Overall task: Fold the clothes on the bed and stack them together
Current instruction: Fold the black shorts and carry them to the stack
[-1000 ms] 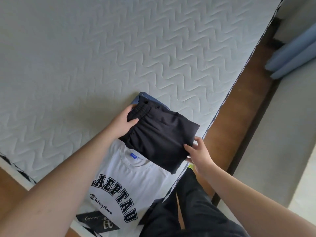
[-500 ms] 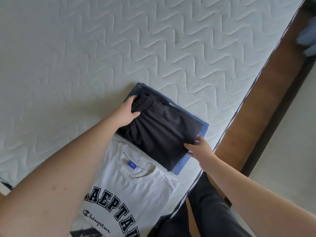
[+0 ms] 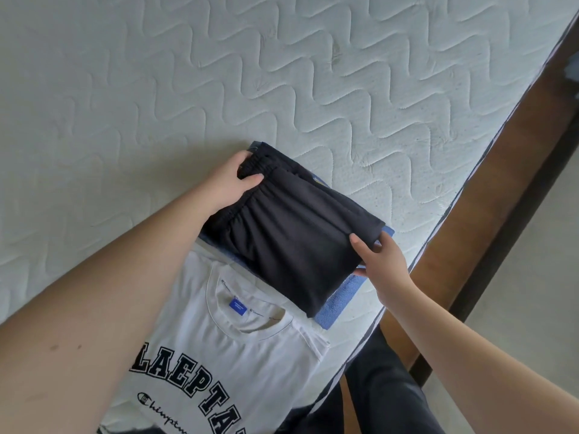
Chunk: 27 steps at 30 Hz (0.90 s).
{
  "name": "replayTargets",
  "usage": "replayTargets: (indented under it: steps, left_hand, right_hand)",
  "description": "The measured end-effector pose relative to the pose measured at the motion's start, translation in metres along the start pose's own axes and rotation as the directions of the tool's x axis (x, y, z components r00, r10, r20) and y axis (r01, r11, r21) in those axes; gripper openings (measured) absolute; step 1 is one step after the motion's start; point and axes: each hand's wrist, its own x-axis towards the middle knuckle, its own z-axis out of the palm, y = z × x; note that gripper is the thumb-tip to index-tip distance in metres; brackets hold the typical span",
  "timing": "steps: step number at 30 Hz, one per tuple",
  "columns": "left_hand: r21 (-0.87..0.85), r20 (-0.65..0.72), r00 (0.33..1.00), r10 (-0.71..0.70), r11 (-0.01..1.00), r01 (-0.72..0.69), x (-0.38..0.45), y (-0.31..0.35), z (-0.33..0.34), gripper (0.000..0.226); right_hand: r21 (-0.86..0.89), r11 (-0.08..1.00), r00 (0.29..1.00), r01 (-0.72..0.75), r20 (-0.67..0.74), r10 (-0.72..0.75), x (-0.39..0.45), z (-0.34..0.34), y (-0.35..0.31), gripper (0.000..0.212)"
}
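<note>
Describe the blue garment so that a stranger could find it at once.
Look at the mattress near its right edge. The folded black shorts lie there, and the blue garment lies under them, above the white T-shirt; only its blue edges show.

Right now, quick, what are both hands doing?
Left hand: grips the waistband end of the folded black shorts.
Right hand: pinches the opposite edge of the same shorts, thumb on top.

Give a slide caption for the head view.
Both hands grip folded black shorts atop a folded blue garment on the mattress.
</note>
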Motion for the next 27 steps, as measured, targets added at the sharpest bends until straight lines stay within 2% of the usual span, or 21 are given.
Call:
replayTargets:
  steps: [3,6,7,8,9,11,12,13,14,16,19,21,24,27]
  left_hand:
    - [0.086,-0.046,0.999,0.011,0.996,-0.007,0.004,-0.005,0.012,0.044]
    - [0.259,-0.106,0.994,-0.037,0.964,0.063,0.004,0.0,0.022,0.055]
    - [0.348,-0.158,0.987,-0.011,0.935,0.066,0.001,0.003,0.022,0.057]
    - [0.451,-0.234,0.969,0.084,0.892,0.031,-0.004,0.006,0.023,0.058]
    - [0.557,-0.3,0.921,0.247,0.83,-0.041,-0.01,0.008,0.023,0.056]
    - [0.711,-0.298,0.739,0.605,0.657,-0.251,-0.023,0.011,0.028,0.047]
    - [0.751,-0.227,0.645,0.73,0.553,-0.361,-0.028,0.01,0.033,0.043]
    - [0.778,-0.138,0.58,0.803,0.45,-0.438,-0.031,0.007,0.038,0.042]
    - [0.807,-0.051,0.558,0.829,0.363,-0.466,-0.033,0.003,0.043,0.042]
    - [0.878,0.055,0.622,0.781,0.259,-0.403,-0.029,-0.008,0.052,0.047]
    - [0.911,0.065,0.723,0.688,0.255,-0.324,-0.011,-0.018,0.06,0.057]
    - [0.911,0.081,0.728,0.681,0.246,-0.331,0.004,-0.025,0.066,0.059]
    - [0.899,0.064,0.712,0.699,0.27,-0.345,0.018,-0.044,0.073,0.059]
    - [0.885,0.038,0.7,0.713,0.302,-0.355,0.023,-0.055,0.077,0.06]
  right_hand:
    - [-0.269,0.963,0.997,-0.011,-0.077,-0.011,0.009,0.002,-0.002,0.038]
    - [-0.479,0.877,0.989,-0.035,-0.145,-0.04,0.009,0.003,-0.004,0.049]
    - [-0.516,0.856,0.982,-0.037,-0.179,-0.066,0.006,0.001,-0.005,0.05]
    - [-0.55,0.835,0.969,-0.025,-0.219,-0.116,0.002,0.0,-0.005,0.049]
    - [-0.577,0.817,0.947,0.014,-0.254,-0.196,-0.003,-0.001,-0.005,0.046]
    - [-0.634,0.744,0.858,0.208,-0.247,-0.451,-0.014,0.003,-0.004,0.035]
    - [-0.671,0.668,0.79,0.323,-0.198,-0.581,-0.018,0.009,-0.006,0.032]
    - [-0.703,0.582,0.727,0.409,-0.134,-0.673,-0.021,0.017,-0.007,0.033]
    - [-0.724,0.508,0.682,0.467,-0.071,-0.728,-0.022,0.028,-0.008,0.037]
    - [-0.757,0.393,0.639,0.521,0.041,-0.768,-0.017,0.052,-0.013,0.048]
    - [-0.826,0.23,0.628,0.515,0.18,-0.757,0.0,0.087,-0.021,0.058]
    - [-0.865,0.183,0.685,0.468,0.223,-0.694,0.018,0.102,-0.022,0.062]
    - [-0.927,0.128,0.776,0.354,0.214,-0.594,0.042,0.111,-0.007,0.07]
    - [-0.951,0.08,0.785,0.298,0.196,-0.588,0.05,0.107,0.006,0.075]
